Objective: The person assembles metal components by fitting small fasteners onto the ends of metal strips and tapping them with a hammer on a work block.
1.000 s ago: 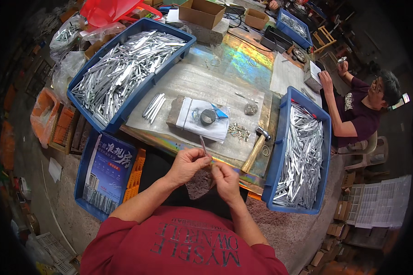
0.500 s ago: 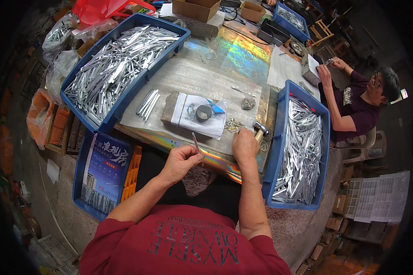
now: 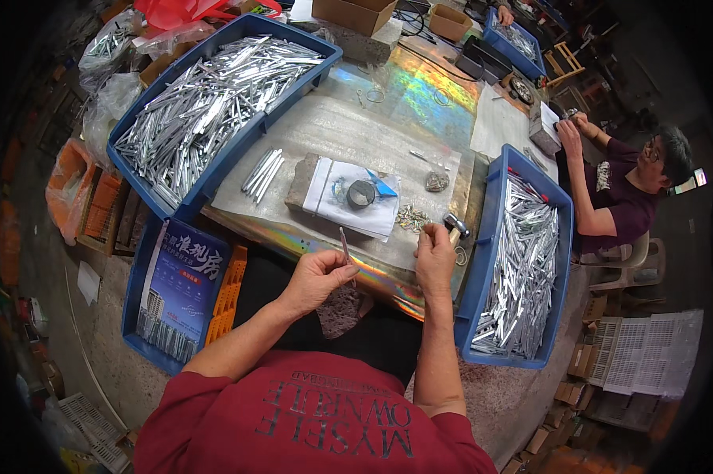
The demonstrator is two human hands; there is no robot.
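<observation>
My left hand [image 3: 318, 281] pinches a slim metal strip [image 3: 345, 243] that points up from between thumb and fingers, in front of the table's near edge. My right hand [image 3: 434, 261] has its thumb and fingertips pressed together beside a small heap of brass-coloured parts [image 3: 411, 216]; anything in that pinch is too small to make out. Between and beyond the hands lies a stone block [image 3: 299, 183] topped with white paper [image 3: 325, 207], on which stands a small dark round cup [image 3: 361, 194]. A hammer [image 3: 457, 225] lies just right of my right hand.
Blue bins of silvery strips stand at left [image 3: 190, 207] and right [image 3: 540, 359]. Several strips [image 3: 263, 175] lie left of the block. A lower blue bin [image 3: 155, 357] holds a printed sheet. A co-worker [image 3: 627, 186] sits at the right.
My right hand has drawn slightly back from the heap of small parts, its fingertips now closed together. My left hand still holds the strip. The whole view has shifted slightly.
</observation>
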